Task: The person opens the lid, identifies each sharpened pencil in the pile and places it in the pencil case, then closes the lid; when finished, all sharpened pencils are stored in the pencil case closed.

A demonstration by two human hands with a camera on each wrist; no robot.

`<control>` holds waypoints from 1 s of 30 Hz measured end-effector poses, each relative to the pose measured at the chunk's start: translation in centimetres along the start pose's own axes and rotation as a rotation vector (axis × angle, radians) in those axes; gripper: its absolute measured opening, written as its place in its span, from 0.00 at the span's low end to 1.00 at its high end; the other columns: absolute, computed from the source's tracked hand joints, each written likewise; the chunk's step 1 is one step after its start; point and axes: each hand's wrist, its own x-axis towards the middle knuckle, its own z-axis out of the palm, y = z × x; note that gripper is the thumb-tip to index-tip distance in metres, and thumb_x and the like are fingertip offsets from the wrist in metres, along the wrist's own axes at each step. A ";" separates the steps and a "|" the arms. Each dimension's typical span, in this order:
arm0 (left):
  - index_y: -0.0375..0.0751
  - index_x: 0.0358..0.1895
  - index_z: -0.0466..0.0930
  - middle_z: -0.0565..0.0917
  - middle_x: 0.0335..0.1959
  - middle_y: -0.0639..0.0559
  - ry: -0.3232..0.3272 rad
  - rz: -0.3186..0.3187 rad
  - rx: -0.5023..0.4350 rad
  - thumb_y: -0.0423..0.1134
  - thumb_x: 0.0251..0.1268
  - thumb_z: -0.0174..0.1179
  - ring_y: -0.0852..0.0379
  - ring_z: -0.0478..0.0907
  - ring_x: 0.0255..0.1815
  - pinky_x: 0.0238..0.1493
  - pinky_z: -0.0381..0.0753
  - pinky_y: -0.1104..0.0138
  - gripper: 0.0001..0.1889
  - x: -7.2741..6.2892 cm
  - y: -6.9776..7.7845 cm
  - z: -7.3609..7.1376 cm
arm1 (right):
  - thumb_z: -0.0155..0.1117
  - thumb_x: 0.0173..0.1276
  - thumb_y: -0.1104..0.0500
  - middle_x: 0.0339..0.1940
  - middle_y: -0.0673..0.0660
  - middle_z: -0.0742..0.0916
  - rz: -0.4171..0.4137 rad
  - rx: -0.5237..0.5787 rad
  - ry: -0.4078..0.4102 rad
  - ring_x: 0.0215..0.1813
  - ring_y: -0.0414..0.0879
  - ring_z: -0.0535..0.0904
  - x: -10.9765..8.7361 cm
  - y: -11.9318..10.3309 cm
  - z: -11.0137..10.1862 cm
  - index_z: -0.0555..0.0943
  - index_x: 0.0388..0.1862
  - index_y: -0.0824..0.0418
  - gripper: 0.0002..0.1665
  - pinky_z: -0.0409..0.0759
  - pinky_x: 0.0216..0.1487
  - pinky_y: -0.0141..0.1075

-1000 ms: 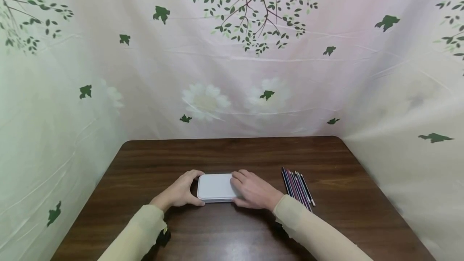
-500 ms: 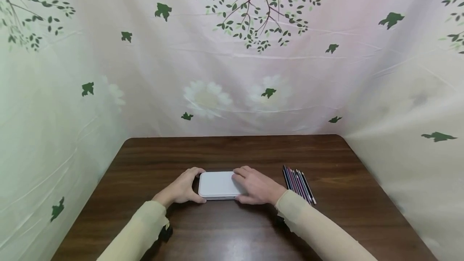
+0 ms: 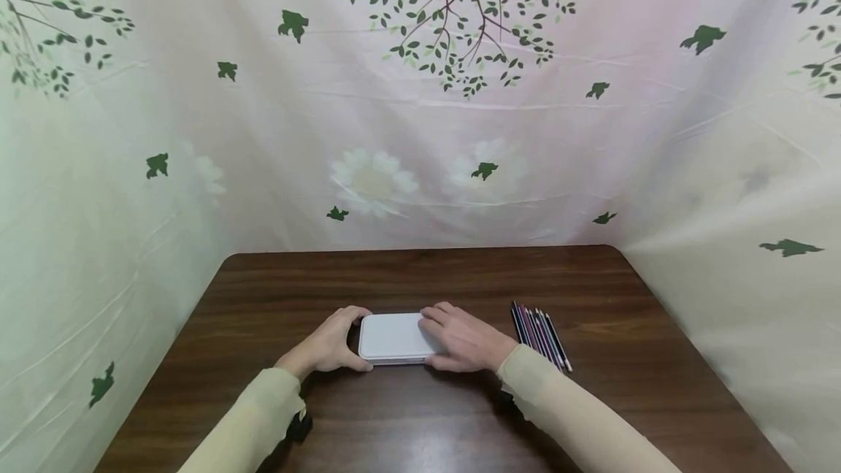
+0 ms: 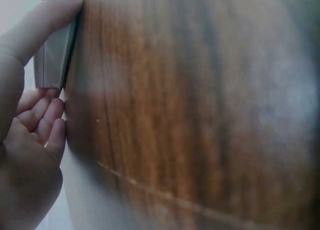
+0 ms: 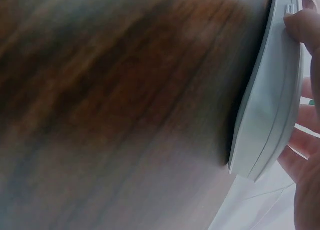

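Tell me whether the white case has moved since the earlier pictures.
No: in the head view, the white case shows no visible shift either way against the table and its far edge.

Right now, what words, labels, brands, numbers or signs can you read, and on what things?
None can be read in any view.
White case: no legible lettering shows.
Pencils: too small to tell if they carry print.
Patterned backdrop: pictures only, no readable text.
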 end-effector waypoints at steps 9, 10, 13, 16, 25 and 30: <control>0.37 0.65 0.75 0.80 0.56 0.52 0.016 0.045 0.003 0.50 0.37 0.89 0.50 0.73 0.60 0.63 0.74 0.49 0.48 -0.3 -0.4 0.1 | 0.58 0.77 0.44 0.63 0.58 0.85 0.011 0.111 0.065 0.65 0.50 0.80 -0.2 0.3 -0.8 0.79 0.66 0.64 0.30 0.78 0.67 0.42; 0.37 0.64 0.75 0.80 0.55 0.51 0.017 0.044 0.000 0.50 0.37 0.88 0.50 0.73 0.60 0.63 0.74 0.49 0.48 -0.3 -0.5 0.1 | 0.57 0.78 0.43 0.64 0.58 0.85 0.014 0.120 0.055 0.65 0.50 0.80 -0.2 0.3 -0.9 0.79 0.67 0.64 0.31 0.78 0.67 0.43; 0.37 0.66 0.74 0.79 0.56 0.51 0.019 0.043 -0.012 0.50 0.38 0.88 0.50 0.72 0.60 0.64 0.74 0.49 0.48 -0.3 -0.7 0.2 | 0.56 0.79 0.42 0.66 0.58 0.84 0.030 0.158 0.016 0.68 0.51 0.79 -0.2 0.5 -1.2 0.78 0.69 0.63 0.32 0.77 0.69 0.43; 0.37 0.68 0.72 0.79 0.57 0.52 0.011 0.046 -0.024 0.50 0.39 0.88 0.51 0.72 0.61 0.64 0.73 0.50 0.49 -0.4 -0.8 0.4 | 0.56 0.80 0.42 0.67 0.58 0.84 0.050 0.208 -0.016 0.68 0.51 0.79 -0.1 0.8 -1.4 0.78 0.70 0.62 0.32 0.78 0.68 0.44; 0.38 0.71 0.70 0.76 0.60 0.52 -0.031 0.039 -0.108 0.50 0.42 0.87 0.49 0.69 0.63 0.67 0.69 0.48 0.51 -0.5 -0.6 0.3 | 0.53 0.81 0.40 0.69 0.57 0.83 0.103 0.283 -0.088 0.70 0.49 0.78 0.2 1.4 -1.9 0.78 0.71 0.60 0.32 0.77 0.69 0.45; 0.41 0.72 0.71 0.75 0.63 0.53 -0.043 0.014 -0.118 0.53 0.44 0.86 0.48 0.67 0.67 0.69 0.68 0.46 0.50 -0.6 -0.7 0.4 | 0.54 0.80 0.41 0.67 0.56 0.84 0.086 0.317 -0.065 0.68 0.48 0.80 0.2 1.7 -2.1 0.80 0.69 0.60 0.31 0.78 0.68 0.44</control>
